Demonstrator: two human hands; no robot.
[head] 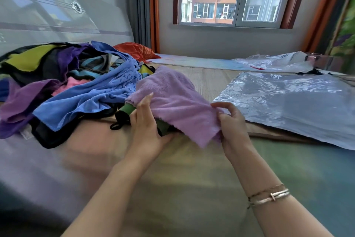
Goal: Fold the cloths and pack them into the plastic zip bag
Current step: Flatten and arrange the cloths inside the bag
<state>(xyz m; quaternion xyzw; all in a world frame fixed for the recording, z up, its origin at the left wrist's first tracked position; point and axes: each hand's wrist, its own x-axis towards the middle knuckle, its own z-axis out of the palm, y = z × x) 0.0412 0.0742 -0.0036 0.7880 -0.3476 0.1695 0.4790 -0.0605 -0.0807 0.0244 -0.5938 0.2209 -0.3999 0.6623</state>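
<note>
1. Across the bed (192, 188), just in front of the heap of unfolded cloths (63, 83) — the fold of one piece barely begun: soft lilac fleece cloth (172, 100) lifted and stretched between both hands, not yet doubled over.
2. Left hand (148, 131) under and around the cloth's near-left edge, fingers up along the fabric and grasping it, with a dark green cloth (127, 109) partly beneath, possibly caught up too — hard to tell.
3. Right hand (230, 127) pinching the near-right corner between thumb and curled fingers.
4. Next move, by judgement: pull the edges taut, shake free of the green piece, bring corner to corner, then lay flat for a second fold.
5. Large clear plastic zip bag (292, 106) flat on the bed just right of the right hand, apparently nothing packed in it; mouth not plainly visible.
6. Crumpled blue towel (92, 98) on the pile, left of the hands, awaiting its turn.
</note>
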